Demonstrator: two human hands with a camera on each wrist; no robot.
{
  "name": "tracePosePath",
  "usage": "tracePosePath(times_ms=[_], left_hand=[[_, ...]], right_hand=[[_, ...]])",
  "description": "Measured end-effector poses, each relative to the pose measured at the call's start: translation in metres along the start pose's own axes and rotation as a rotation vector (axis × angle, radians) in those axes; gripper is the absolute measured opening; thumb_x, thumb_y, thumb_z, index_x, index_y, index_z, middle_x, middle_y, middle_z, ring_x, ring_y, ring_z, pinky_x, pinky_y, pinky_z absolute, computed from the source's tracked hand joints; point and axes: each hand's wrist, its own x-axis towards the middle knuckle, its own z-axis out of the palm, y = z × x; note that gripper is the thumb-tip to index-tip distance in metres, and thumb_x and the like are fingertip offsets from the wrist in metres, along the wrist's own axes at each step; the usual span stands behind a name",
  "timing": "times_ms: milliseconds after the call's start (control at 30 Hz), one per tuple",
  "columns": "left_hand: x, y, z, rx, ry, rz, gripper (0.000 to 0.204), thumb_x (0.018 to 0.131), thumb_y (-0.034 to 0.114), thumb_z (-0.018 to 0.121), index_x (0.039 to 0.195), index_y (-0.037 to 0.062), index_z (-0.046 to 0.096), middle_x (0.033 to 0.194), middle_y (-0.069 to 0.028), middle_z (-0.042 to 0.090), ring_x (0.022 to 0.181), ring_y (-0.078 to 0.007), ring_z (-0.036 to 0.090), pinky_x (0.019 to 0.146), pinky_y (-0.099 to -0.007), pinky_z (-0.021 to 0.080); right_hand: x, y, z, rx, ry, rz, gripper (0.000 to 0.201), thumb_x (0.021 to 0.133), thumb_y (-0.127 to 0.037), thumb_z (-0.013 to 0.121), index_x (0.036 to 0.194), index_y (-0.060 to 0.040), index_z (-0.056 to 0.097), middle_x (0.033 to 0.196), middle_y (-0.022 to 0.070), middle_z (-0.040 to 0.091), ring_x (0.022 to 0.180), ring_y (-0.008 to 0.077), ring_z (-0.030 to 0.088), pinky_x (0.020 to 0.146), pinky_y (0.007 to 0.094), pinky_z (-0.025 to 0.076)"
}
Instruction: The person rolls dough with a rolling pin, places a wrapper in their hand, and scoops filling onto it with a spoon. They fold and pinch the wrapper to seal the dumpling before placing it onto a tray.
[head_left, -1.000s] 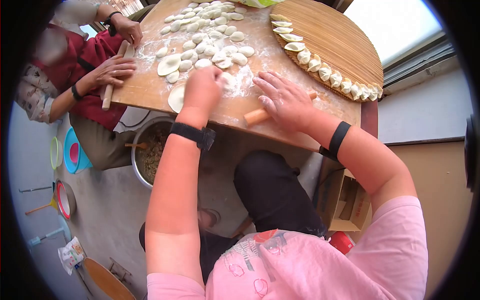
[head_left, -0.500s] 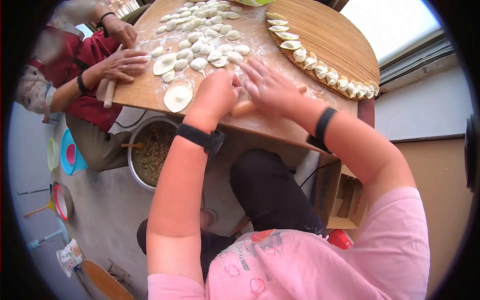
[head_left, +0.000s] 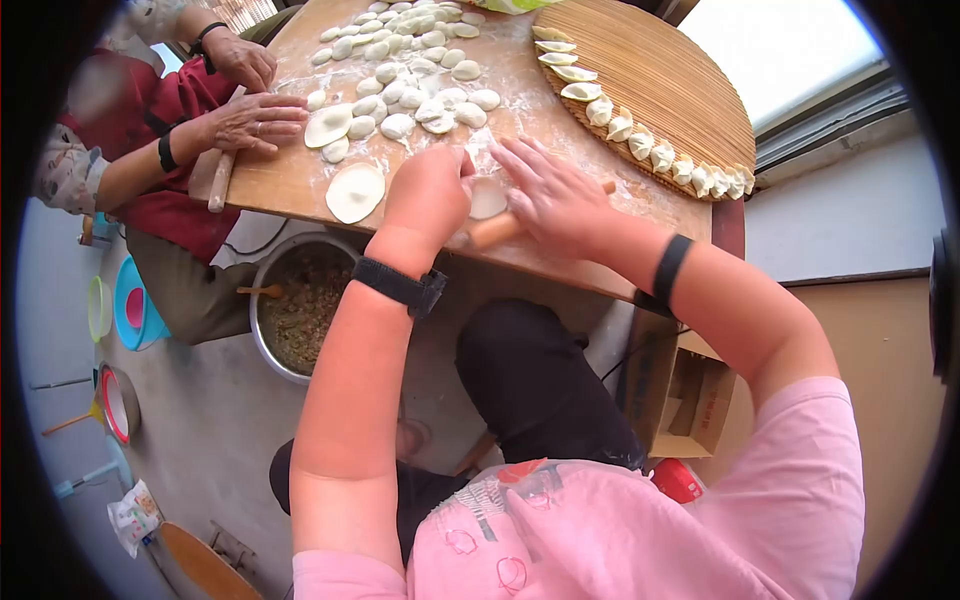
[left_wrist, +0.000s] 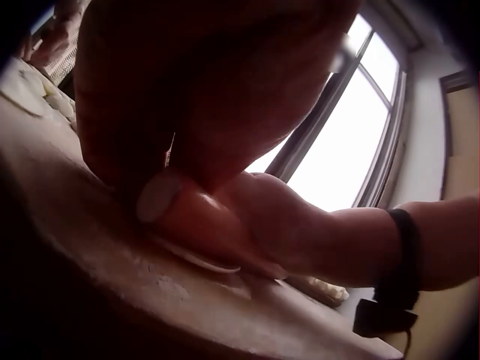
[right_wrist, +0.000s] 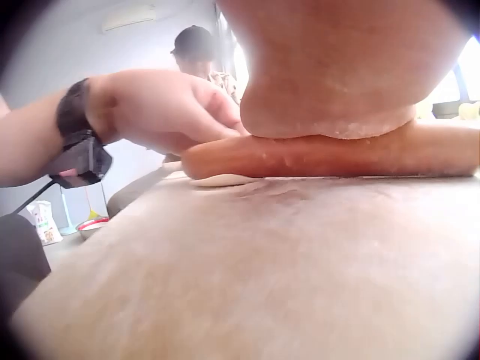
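A thin, round, white dough wrapper (head_left: 488, 199) lies on the floury brown wooden table (head_left: 296, 184), partly under a cylindrical light-brown wooden rolling pin (head_left: 496, 231). The right hand (head_left: 553, 197), fingers extended, presses the pin; the left hand (head_left: 430, 193) curls beside the wrapper; whether it pinches it cannot be told.

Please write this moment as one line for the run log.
left hand: curled beside dough wrapper, pinch hidden | right hand: palm on rolling pin | dough wrapper: partly under rolling pin

Head view: downward; wrist views: close, seemingly sharing rolling pin (right_wrist: 322, 156).
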Motion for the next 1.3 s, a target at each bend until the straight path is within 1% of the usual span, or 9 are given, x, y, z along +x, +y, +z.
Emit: tracePosePath(times_ms=[300,533,600,667,800,900,1133,1200,1300], left_hand=[[0.001,0.009,0.0,0.051,-0.021,0.045,0.013,0.085,0.012,0.068,0.091,0.0004,0.07,0.087,-0.0198,0.069,0.083,-0.0373,0.067,0.077,-0.044,0.053],[-0.004,0.01,-0.001,-0.091,-0.093,0.048,0.014,0.087,0.013,0.065,0.094,0.0011,0.071,0.093,-0.0213,0.069,0.088,-0.0389,0.066,0.079,-0.0462,0.052],[-0.003,0.005,0.004,0.006,-0.042,0.095,0.014,0.086,0.013,0.067,0.093,0.0016,0.071,0.093,-0.0209,0.069,0.087,-0.0385,0.067,0.078,-0.046,0.052],[0.0,0.005,0.002,0.08,-0.014,0.105,0.014,0.085,0.013,0.068,0.093,0.0021,0.071,0.093,-0.0206,0.07,0.087,-0.0381,0.067,0.078,-0.0456,0.052],[0.002,0.011,0.003,0.096,-0.032,0.092,0.014,0.085,0.014,0.068,0.093,0.0027,0.072,0.09,-0.0203,0.07,0.086,-0.038,0.067,0.078,-0.0454,0.053],[-0.005,0.012,0.002,-0.007,-0.017,0.036,0.015,0.083,0.014,0.07,0.094,0.0051,0.074,0.09,-0.0204,0.07,0.088,-0.0376,0.068,0.079,-0.0468,0.053],[-0.002,0.015,-0.004,0.106,-0.055,0.061,0.015,0.084,0.014,0.068,0.092,0.0023,0.071,0.084,-0.0212,0.068,0.084,-0.0388,0.067,0.075,-0.0451,0.052],[-0.002,0.018,0.003,0.085,-0.047,0.055,0.016,0.084,0.015,0.067,0.092,0.0023,0.071,0.084,-0.0214,0.068,0.084,-0.0388,0.067,0.076,-0.0452,0.052],[-0.005,0.006,0.016,0.016,0.089,0.083,0.017,0.086,0.018,0.066,0.09,0.0017,0.071,0.084,-0.0222,0.068,0.084,-0.0398,0.066,0.076,-0.046,0.052]], right_hand=[[0.07,0.034,0.033,-0.191,0.095,-0.015,0.056,0.102,-0.027,0.035,0.153,-0.0043,0.033,0.158,0.0219,0.034,0.147,0.0383,0.031,0.121,0.0468,0.025],[0.001,0.001,0.004,0.004,-0.054,0.058,0.057,0.102,-0.028,0.038,0.153,-0.0046,0.032,0.156,0.0214,0.036,0.146,0.0369,0.033,0.12,0.0444,0.027],[0.043,0.034,0.046,-0.086,0.062,0.001,0.055,0.101,-0.027,0.039,0.152,-0.0039,0.035,0.156,0.0221,0.035,0.146,0.0378,0.034,0.12,0.0444,0.028],[0.063,0.026,0.017,-0.507,-0.061,-0.119,0.052,0.1,-0.024,0.043,0.146,-0.0017,0.043,0.156,0.0237,0.035,0.146,0.0395,0.033,0.12,0.0443,0.029],[0.025,0.02,0.027,-0.096,0.183,-0.058,0.052,0.098,-0.022,0.046,0.144,0.0017,0.044,0.154,0.0238,0.039,0.142,0.0396,0.039,0.118,0.0446,0.032],[-0.019,0.004,-0.003,0.034,0.0,0.005,0.055,0.098,-0.023,0.044,0.148,0.0007,0.04,0.153,0.0224,0.04,0.142,0.0368,0.04,0.118,0.0431,0.032],[0.057,0.025,0.019,-0.133,0.042,0.036,0.057,0.1,-0.023,0.041,0.151,0.0016,0.032,0.156,0.0242,0.035,0.146,0.0369,0.033,0.122,0.0426,0.025],[0.045,0.022,0.016,-0.35,0.033,-0.067,0.056,0.1,-0.021,0.042,0.15,0.0032,0.033,0.155,0.0243,0.037,0.144,0.0373,0.037,0.12,0.0433,0.028],[-0.009,0.011,0.005,-0.035,0.01,-0.027,0.056,0.1,-0.02,0.043,0.151,0.0011,0.034,0.155,0.0246,0.037,0.142,0.0375,0.039,0.119,0.0435,0.031]])
